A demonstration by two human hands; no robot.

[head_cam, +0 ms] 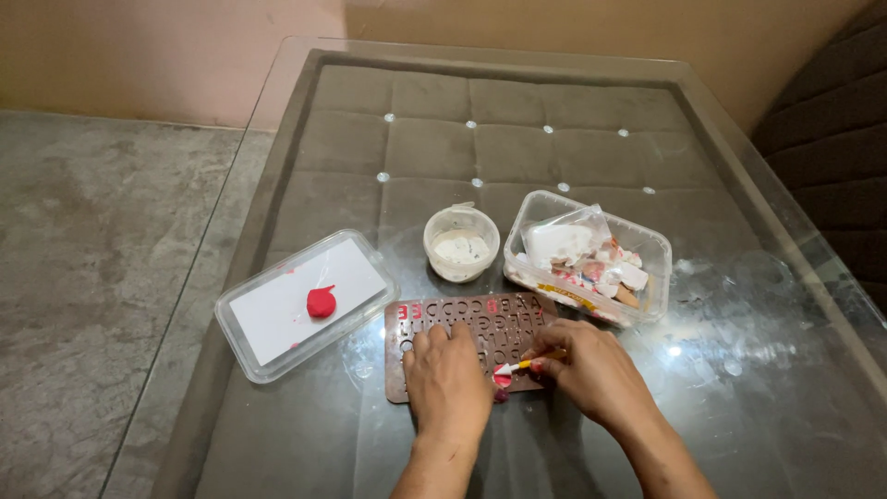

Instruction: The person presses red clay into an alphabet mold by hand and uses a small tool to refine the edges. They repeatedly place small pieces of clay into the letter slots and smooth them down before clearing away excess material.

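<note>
Head view: at lower centre of the frame the left hand (448, 381) lies flat, fingers spread, on the brown letter mould (462, 334), while the right hand (591, 370) pinches a small tool (528, 364) tipped with red clay. Pressing the clay well probably calls for steady downward pressure and a firmly pinned mould; the red clay lump (321, 301) sits on the lid (277, 323) at centre left.

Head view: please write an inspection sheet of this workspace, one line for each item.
Surface: glass table over tufted padding.
Job's things: brown letter mould; small tool, white-red tip on the mould.
Clutter: lid bearing red lump; round tub of white powder; clear box of wrapped pieces.
Grippers: left hand flat on the mould; right hand holds the tool.
Cables: nothing seen.
Surroundings: grey floor, beige wall.
</note>
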